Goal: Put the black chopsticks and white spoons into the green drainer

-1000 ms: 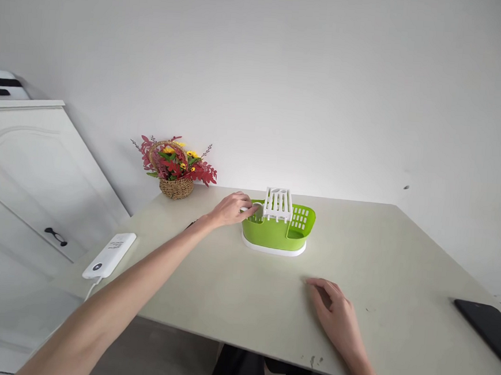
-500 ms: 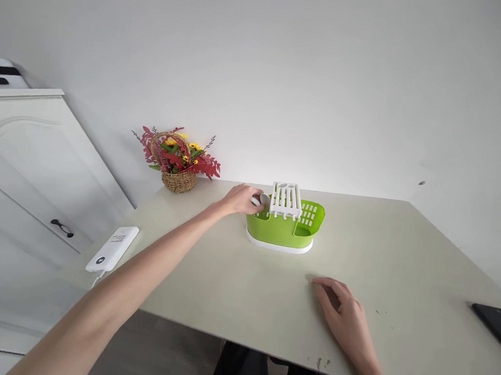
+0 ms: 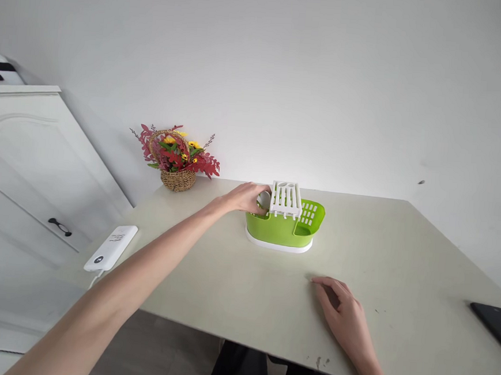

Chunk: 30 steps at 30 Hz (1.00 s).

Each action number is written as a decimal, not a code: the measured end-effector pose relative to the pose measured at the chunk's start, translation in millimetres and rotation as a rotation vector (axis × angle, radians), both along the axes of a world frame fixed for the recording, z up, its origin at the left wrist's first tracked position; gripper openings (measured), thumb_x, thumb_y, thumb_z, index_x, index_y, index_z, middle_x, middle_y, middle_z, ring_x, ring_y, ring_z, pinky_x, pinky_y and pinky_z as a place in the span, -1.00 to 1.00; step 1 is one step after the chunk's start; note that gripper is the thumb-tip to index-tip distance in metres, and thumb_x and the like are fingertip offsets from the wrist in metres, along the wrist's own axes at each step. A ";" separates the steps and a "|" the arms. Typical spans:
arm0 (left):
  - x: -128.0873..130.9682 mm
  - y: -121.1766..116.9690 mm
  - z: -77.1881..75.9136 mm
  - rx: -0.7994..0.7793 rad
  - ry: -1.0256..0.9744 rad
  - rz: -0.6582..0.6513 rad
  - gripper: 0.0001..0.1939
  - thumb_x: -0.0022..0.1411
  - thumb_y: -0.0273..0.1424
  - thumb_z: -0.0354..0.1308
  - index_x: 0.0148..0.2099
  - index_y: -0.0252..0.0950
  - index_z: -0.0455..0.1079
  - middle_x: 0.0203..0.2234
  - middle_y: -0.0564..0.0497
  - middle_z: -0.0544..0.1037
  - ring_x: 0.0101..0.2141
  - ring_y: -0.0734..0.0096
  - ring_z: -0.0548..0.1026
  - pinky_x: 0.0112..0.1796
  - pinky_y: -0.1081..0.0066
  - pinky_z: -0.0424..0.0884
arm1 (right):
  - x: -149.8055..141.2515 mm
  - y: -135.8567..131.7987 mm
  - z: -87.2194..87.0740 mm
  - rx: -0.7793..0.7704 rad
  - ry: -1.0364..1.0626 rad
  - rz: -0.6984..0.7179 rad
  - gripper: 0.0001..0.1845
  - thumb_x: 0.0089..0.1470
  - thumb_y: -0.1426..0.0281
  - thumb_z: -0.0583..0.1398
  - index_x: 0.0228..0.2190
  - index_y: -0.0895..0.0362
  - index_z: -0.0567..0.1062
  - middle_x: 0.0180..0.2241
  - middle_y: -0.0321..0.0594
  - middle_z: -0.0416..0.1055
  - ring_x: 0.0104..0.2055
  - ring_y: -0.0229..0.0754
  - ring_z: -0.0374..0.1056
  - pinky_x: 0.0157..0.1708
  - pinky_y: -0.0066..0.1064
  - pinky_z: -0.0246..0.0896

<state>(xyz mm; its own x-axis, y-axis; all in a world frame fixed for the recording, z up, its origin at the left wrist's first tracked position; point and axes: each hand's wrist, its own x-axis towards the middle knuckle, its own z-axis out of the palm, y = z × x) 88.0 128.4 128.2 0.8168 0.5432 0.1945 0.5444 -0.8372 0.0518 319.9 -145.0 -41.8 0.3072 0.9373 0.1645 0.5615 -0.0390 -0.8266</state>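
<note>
My left hand [image 3: 247,197] is closed round a small white round object [image 3: 264,199] at the left compartment of a green plastic basket [image 3: 268,230]. One round end faces me; its exact kind I cannot make out. The basket has latticed ends and stands on a white oval base tray [image 3: 278,247]. Across its middle sits a white slatted rack [image 3: 286,199] with small hooks along the front, just right of my fingers. My right hand [image 3: 340,313] rests on the table in front of the basket, fingers curled and thumb tip close to the index finger, holding nothing visible.
A wicker basket [image 3: 178,180] of red and yellow flowers stands at the back left by the wall. A white power bank [image 3: 111,249] with a cable lies on the table's [image 3: 209,271] left side. At the right edge is a black phone-like object [image 3: 495,323]. A white cabinet [image 3: 30,176] adjoins on the left.
My left hand has shifted slightly right and turned, and the white object's round end now faces me more squarely. My right hand and the green basket stay put.
</note>
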 end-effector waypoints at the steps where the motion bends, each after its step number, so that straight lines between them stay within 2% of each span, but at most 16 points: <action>1: -0.1 0.0 0.0 0.000 -0.001 0.001 -0.45 0.01 -0.31 0.38 0.10 -0.23 0.50 -0.13 -0.02 0.70 -0.21 0.20 0.64 -0.34 0.45 0.32 | 0.1 0.2 0.0 0.000 -0.001 0.002 -0.65 0.25 0.09 0.11 -0.15 -0.06 0.61 0.00 -0.18 0.55 0.04 0.00 0.45 0.02 -0.19 0.33; 10: -4.7 -1.0 -1.4 0.025 -0.044 0.037 -0.63 0.17 -0.33 0.27 0.05 -0.20 0.52 -0.25 0.01 0.71 -0.34 0.27 0.63 -0.36 0.45 0.31 | -0.4 -1.3 1.6 0.017 -0.012 -0.005 -0.66 0.25 0.09 0.12 -0.15 -0.07 0.62 -0.01 -0.20 0.55 0.03 -0.04 0.46 0.02 -0.22 0.35; 14: -4.8 -1.4 -0.8 0.033 -0.130 0.051 -0.67 0.21 -0.32 0.26 0.04 -0.17 0.49 -0.15 -0.01 0.70 -0.26 0.24 0.64 -0.31 0.44 0.35 | -0.7 -1.3 2.0 0.022 -0.015 -0.013 -0.66 0.24 0.08 0.12 -0.17 -0.08 0.62 -0.02 -0.22 0.56 0.01 -0.06 0.48 0.01 -0.24 0.37; 17: -4.8 0.3 2.5 0.016 -0.189 0.066 -0.69 0.24 -0.27 0.27 0.03 -0.18 0.49 -0.20 -0.01 0.70 -0.26 0.23 0.63 -0.30 0.44 0.36 | -0.8 -0.5 1.5 0.022 -0.012 -0.013 -0.66 0.24 0.08 0.12 -0.17 -0.07 0.62 -0.03 -0.21 0.56 0.01 -0.06 0.47 0.01 -0.23 0.36; 23: -15.3 5.9 20.5 -0.101 -0.351 0.193 -0.58 0.22 -0.06 0.32 -0.03 -0.25 0.51 -0.35 0.00 0.67 -0.40 0.33 0.58 -0.41 0.47 0.35 | -0.9 0.1 0.0 0.011 0.000 0.003 -0.63 0.25 0.07 0.10 -0.14 -0.05 0.62 0.00 -0.16 0.55 0.02 -0.01 0.45 0.03 -0.18 0.33; 30: -52.9 21.7 34.9 -0.262 -0.710 0.395 -0.51 0.15 0.00 0.36 -0.10 -0.31 0.50 -0.28 -0.06 0.64 -0.44 0.37 0.55 -0.49 0.49 0.39 | -0.2 -0.7 -1.5 0.017 0.018 0.015 -0.62 0.25 0.07 0.10 -0.14 -0.02 0.61 0.01 -0.13 0.54 0.05 0.02 0.43 0.07 -0.15 0.30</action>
<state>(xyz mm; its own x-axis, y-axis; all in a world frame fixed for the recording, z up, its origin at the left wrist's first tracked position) 35.0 150.1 163.0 0.2899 0.8616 0.4166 0.5593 -0.5058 0.6568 319.7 -145.7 -43.2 0.2961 0.9390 0.1751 0.5468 -0.0164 -0.8371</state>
